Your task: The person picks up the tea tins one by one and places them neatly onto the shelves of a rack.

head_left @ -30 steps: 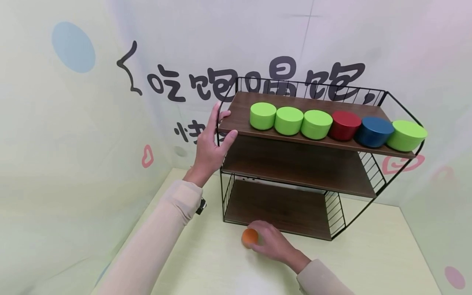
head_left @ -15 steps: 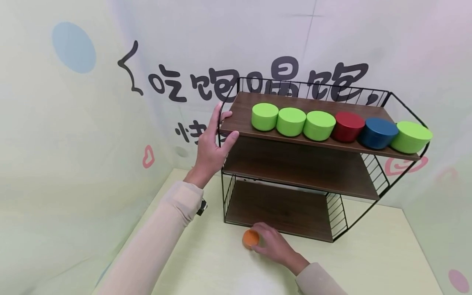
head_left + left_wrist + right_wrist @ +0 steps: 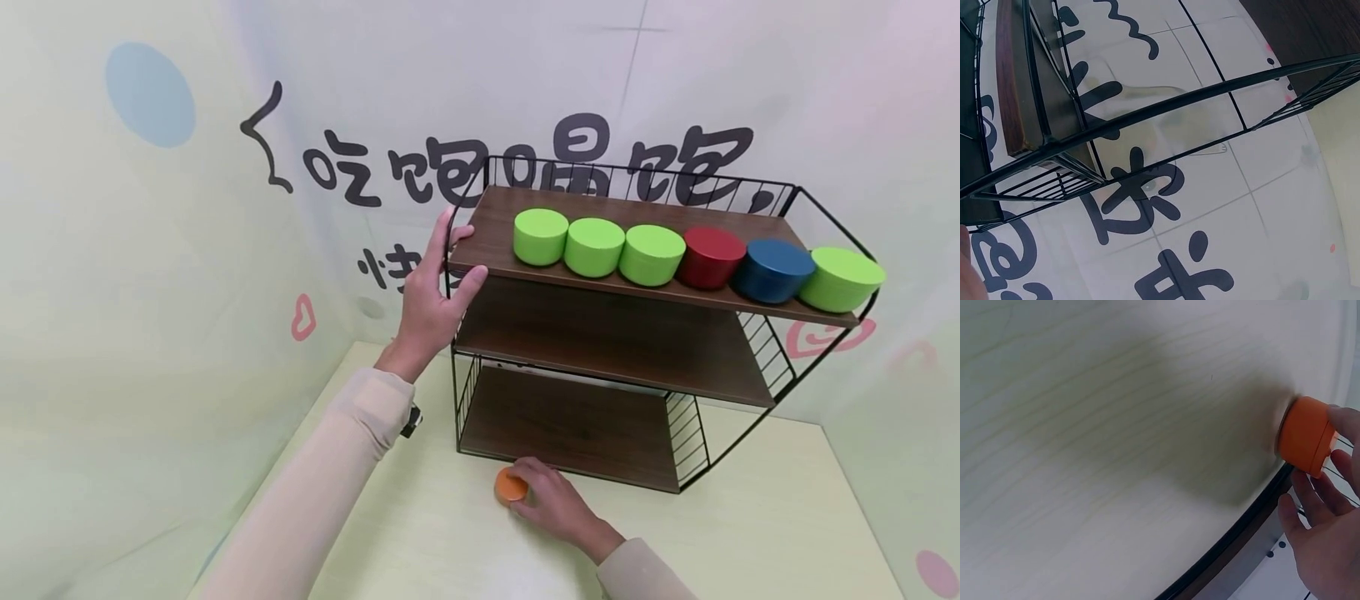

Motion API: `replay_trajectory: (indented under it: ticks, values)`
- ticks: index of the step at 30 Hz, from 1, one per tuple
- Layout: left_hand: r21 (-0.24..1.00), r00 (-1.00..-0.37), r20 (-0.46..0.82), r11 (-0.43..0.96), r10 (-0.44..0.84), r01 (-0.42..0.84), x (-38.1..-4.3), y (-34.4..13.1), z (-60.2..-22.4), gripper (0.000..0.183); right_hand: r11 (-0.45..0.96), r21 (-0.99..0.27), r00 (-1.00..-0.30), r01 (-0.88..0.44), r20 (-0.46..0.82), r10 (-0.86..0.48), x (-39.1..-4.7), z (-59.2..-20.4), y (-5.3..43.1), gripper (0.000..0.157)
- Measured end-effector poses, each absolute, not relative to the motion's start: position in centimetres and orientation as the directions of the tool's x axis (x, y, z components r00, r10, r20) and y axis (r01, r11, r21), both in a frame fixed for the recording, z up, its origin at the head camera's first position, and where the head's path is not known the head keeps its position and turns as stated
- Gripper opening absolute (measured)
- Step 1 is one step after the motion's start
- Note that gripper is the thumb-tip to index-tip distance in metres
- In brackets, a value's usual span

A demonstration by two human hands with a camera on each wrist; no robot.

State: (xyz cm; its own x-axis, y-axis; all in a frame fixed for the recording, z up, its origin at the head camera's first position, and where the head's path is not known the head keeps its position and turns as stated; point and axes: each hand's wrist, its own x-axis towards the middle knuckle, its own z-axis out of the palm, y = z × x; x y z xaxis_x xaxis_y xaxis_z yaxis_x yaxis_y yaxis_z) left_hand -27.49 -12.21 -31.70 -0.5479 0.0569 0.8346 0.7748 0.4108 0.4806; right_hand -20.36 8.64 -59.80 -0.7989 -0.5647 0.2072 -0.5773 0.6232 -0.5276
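Note:
At the front of a three-tier shelf rack (image 3: 570, 408), my right hand (image 3: 555, 504) holds a small orange round tin (image 3: 510, 487) between thumb and fingers. The tin is low at the tabletop, just before the bottom board. In the right wrist view, the fingertips of the right hand (image 3: 1332, 544) are at the lidded end of the orange tin (image 3: 1304, 434). My left hand (image 3: 431, 296) grips the rack's upper left corner, thumb at the top board's front edge and fingers around the side frame. Only a sliver of the left hand (image 3: 969, 269) shows in the left wrist view.
On the top board stand several round tins in a row: green tins, with a red tin (image 3: 712, 258) and a blue tin (image 3: 774, 271) side by side, and a green tin (image 3: 842, 279) at the right end. A printed cloth wall (image 3: 360, 67) rises behind the rack.
The right hand's fingers have come further over the orange tin's upper edge, with tin and hand almost in place. The left hand keeps its grip on the rack. The view has shifted slightly.

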Motion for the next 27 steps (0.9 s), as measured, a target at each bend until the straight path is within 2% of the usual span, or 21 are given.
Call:
replay_trajectory:
  ticks: [9,18,27]
  values:
    - [0.477,-0.546,0.836,0.421,0.054,0.771,-27.5,-12.1,-31.6,0.068,0.633,-0.522,-0.802,-0.572,0.194,-0.565,-20.5,-59.8,8.5,0.04]
    - [0.466,-0.541,0.838,0.433,0.063,0.772,-30.3,-13.1,-33.8,0.075,0.634,-0.51,-0.796,-0.581,0.197,-0.572,-20.4,-59.9,8.4,0.039]
    - [0.449,-0.531,0.844,0.444,0.076,0.776,-30.5,-13.4,-34.1,0.075,0.626,-0.515,-0.788,-0.585,0.179,-0.589,-20.2,-59.7,8.4,0.039]
